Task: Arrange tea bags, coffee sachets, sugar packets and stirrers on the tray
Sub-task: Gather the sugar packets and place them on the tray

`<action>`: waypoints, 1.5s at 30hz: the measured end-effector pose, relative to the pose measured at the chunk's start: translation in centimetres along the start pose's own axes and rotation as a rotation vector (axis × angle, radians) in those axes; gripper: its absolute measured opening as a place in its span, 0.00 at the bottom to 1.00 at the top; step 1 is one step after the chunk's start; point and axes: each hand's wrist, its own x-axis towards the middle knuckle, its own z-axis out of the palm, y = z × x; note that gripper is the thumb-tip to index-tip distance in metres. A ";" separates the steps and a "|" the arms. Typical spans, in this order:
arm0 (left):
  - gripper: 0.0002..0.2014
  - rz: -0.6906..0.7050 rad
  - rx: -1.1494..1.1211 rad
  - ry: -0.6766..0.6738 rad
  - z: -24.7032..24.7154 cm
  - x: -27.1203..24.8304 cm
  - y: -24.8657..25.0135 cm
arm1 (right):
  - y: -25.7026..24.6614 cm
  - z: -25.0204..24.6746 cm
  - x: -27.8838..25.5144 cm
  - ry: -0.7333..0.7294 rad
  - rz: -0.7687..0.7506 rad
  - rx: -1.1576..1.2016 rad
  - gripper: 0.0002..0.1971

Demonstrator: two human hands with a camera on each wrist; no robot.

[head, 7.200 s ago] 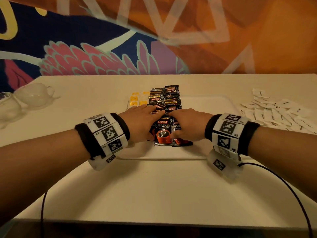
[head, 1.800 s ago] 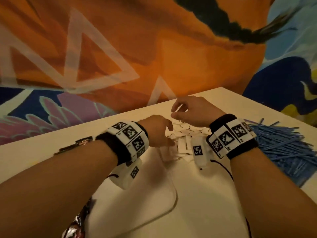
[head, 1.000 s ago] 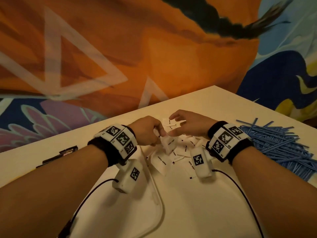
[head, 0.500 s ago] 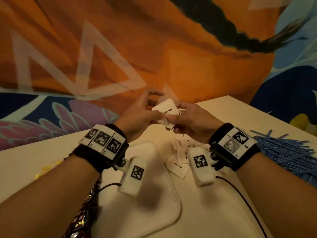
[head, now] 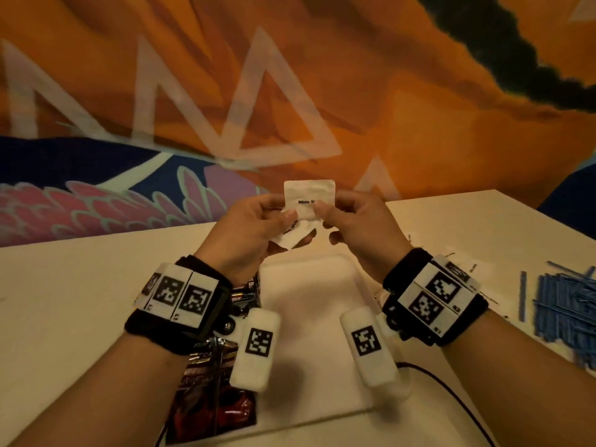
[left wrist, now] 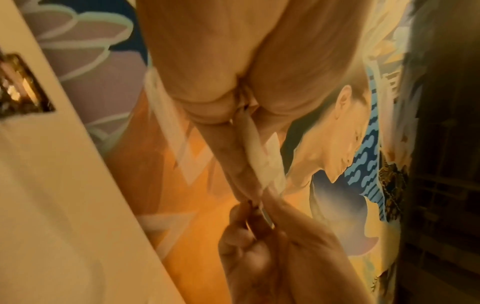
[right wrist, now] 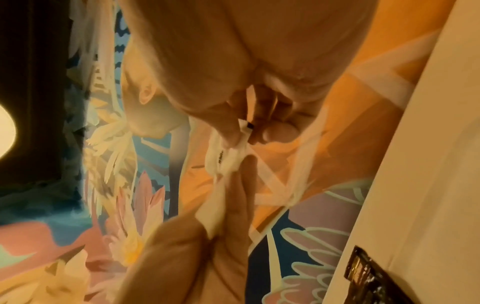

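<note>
Both hands hold white sugar packets [head: 309,195] in the air above the far end of the white tray [head: 319,317]. My left hand [head: 258,225] pinches them from the left and grips a second packet [head: 292,235] lower down. My right hand [head: 353,221] pinches the top packet from the right. In the left wrist view the packets [left wrist: 262,156] show edge-on between the fingers; in the right wrist view they [right wrist: 223,158] hang between both hands. Dark coffee sachets [head: 213,382] lie on the tray's left part, partly hidden by my left wrist.
A heap of blue stirrers [head: 567,311] lies on the table at the right. A few loose sugar packets [head: 464,269] lie behind my right wrist. A painted wall [head: 290,91] rises right behind the table. A cable [head: 445,391] runs from my right wrist.
Both hands picked sugar packets from the pile at the right, lifted them, and now hold them higher over the tray's far end. The view has swung back left toward the tray.
</note>
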 end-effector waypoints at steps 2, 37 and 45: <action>0.11 0.046 0.089 0.083 -1.9 -0.5 0.5 | 0.2 0.5 0.8 0.018 0.036 0.067 0.05; 0.06 0.003 -0.094 0.412 -11.2 -0.3 0.2 | 1.1 9.1 6.3 -0.332 0.308 -0.033 0.16; 0.05 0.007 -0.098 0.427 -10.8 -0.4 0.1 | 0.4 9.7 6.4 -0.302 0.178 0.039 0.04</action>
